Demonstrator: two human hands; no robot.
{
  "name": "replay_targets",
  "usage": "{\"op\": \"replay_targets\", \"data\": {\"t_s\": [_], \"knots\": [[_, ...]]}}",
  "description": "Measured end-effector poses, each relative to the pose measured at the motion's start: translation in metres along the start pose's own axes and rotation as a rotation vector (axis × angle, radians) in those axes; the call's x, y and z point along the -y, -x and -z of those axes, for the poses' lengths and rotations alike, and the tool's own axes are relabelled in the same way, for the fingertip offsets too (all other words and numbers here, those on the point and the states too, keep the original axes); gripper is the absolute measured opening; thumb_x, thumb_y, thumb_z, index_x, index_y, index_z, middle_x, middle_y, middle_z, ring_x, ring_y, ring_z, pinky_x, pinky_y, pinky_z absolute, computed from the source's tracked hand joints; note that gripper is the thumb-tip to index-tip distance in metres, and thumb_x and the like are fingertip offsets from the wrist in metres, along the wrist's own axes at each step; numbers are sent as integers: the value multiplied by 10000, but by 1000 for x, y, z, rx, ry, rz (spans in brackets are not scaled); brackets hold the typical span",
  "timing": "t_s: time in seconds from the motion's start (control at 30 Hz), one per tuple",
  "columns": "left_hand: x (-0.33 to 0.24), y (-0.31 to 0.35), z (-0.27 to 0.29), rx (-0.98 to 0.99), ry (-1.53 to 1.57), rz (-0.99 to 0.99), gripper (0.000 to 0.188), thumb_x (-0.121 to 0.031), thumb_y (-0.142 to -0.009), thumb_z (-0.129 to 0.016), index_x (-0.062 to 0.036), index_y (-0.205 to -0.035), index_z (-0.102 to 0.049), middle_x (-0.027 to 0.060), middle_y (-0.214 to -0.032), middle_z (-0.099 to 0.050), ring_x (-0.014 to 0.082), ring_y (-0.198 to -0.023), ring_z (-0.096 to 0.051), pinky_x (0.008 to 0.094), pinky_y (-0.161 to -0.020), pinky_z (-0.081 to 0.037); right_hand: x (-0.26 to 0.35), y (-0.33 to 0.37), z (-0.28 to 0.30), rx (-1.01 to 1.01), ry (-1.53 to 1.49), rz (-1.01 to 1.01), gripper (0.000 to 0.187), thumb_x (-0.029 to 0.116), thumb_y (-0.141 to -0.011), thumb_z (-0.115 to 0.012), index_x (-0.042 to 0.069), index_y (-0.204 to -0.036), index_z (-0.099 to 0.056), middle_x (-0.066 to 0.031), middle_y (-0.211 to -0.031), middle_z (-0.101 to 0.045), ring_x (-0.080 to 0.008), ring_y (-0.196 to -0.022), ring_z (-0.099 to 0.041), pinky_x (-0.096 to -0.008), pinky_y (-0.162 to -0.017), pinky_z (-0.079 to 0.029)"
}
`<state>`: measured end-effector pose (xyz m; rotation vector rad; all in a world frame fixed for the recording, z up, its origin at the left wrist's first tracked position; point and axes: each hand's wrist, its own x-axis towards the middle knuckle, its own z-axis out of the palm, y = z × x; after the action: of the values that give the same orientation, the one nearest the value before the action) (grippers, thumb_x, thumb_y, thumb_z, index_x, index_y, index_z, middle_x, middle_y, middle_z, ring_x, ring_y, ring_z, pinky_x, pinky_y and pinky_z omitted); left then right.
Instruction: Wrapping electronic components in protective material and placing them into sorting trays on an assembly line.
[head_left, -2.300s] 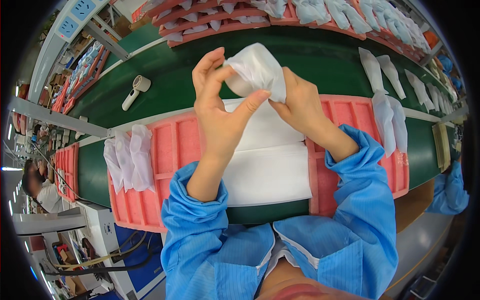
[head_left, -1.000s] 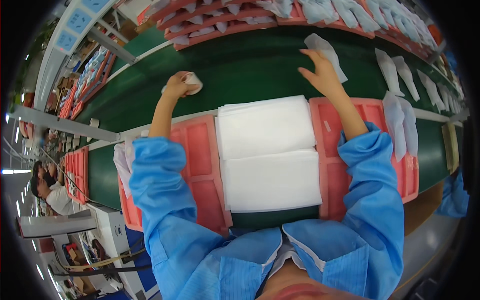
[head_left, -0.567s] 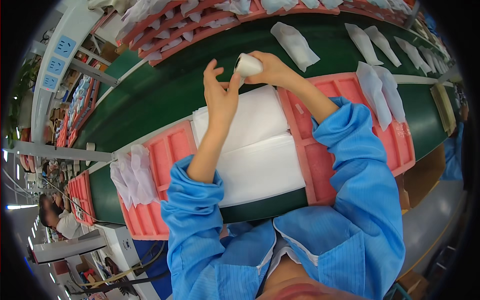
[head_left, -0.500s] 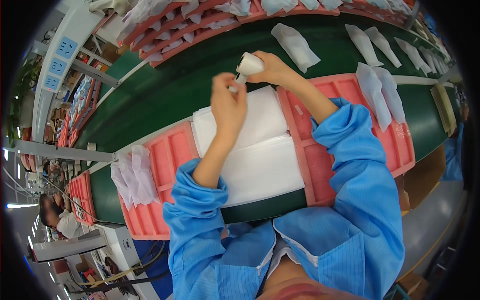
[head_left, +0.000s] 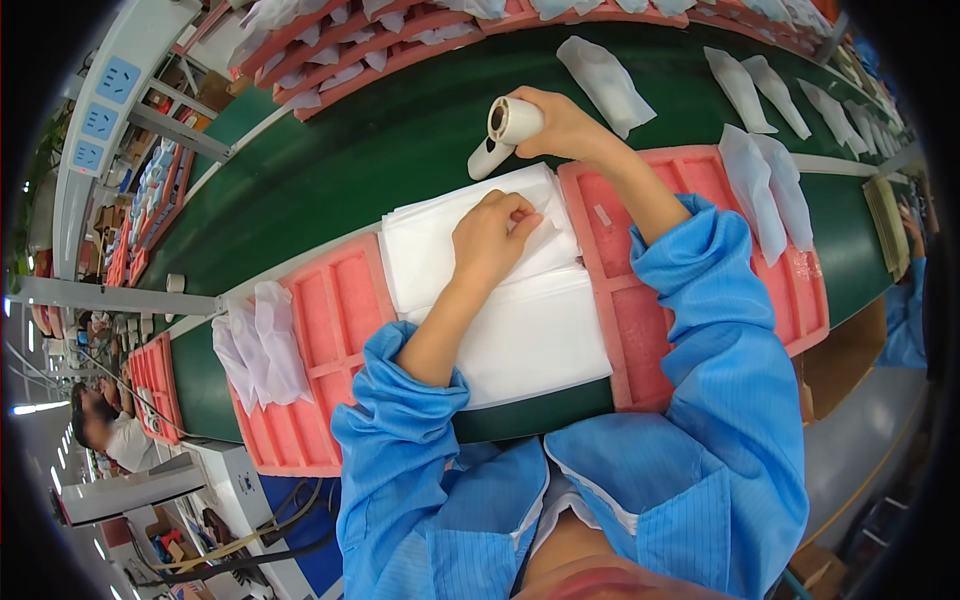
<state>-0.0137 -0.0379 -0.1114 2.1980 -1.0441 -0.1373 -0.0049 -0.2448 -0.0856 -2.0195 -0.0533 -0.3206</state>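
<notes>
My right hand (head_left: 568, 122) is wrapped round the barrel of a white hair dryer (head_left: 515, 120), holding it over the green belt. Its round, dark-centred end faces left, and its handle slants down to the left. My left hand (head_left: 488, 238) is closed in a pinch on a lifted edge of a thin white sheet-like bag (head_left: 543, 232), on top of the upper white stack (head_left: 425, 262). A second white stack (head_left: 535, 335) lies nearer to me, overlapping the first.
Pink compartment trays (head_left: 325, 330) flank the stacks; wrapped items lie on the left one and the right tray (head_left: 640, 330). More wrapped pieces (head_left: 606, 85) lie along the green belt (head_left: 350, 160). Stacked pink trays (head_left: 370, 50) stand at the back. A person (head_left: 110, 425) is far left.
My left hand has left the hair dryer's handle and come down to the white stack, pinching a bag's edge. My right hand has shifted slightly right with the hair dryer.
</notes>
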Motion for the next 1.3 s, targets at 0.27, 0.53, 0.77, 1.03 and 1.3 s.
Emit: {"op": "replay_targets", "data": {"t_s": [0.27, 0.53, 0.77, 1.03, 1.3], "knots": [[37, -10, 12, 146, 730, 141, 141, -158, -847, -719, -23, -866, -685, -12, -747, -622, 49, -655, -526, 217, -608, -433, 21, 4, 16, 38, -139, -71, 577, -6, -567, -699, 67, -1132, -611, -31, -1010, -620, -152, -932, -571, -282, -830, -475], [20, -11, 60, 38, 917, 206, 142, -177, -863, -713, -46, -898, -670, -18, -760, -618, 54, -641, -512, 198, -598, -409, 66, 31, 84, -19, -230, 189, 654, 49, -565, -733, 46, -1201, -581, -25, -1106, -615, -134, -1040, -565, -277, -946, -426], [15, -8, 87, -223, 1036, 158, 126, -177, -905, -665, -59, -910, -621, -4, -785, -625, 74, -683, -556, 225, -615, -435, 88, 29, 52, 140, -76, 390, 591, 26, -537, -730, 58, -1117, -625, -39, -1105, -615, -141, -1007, -584, -283, -904, -467], [3, -1, 106, -423, 1342, 46, 95, -152, -975, -540, -61, -986, -563, 31, -915, -626, 125, -867, -574, 307, -878, -444, 120, 40, 5, 68, 310, 690, 469, 1, -572, -814, 116, -1000, -664, -84, -1038, -596, -250, -899, -602, -314, -753, -503], [-4, 2, 112, -384, 1064, 80, 230, -203, -913, -658, -20, -1030, -584, 10, -894, -617, 94, -847, -558, 248, -826, -436, 120, 41, -5, -113, 472, 862, 527, -32, -559, -809, 112, -1048, -674, -103, -1037, -587, -256, -906, -602, -322, -737, -515]]}}
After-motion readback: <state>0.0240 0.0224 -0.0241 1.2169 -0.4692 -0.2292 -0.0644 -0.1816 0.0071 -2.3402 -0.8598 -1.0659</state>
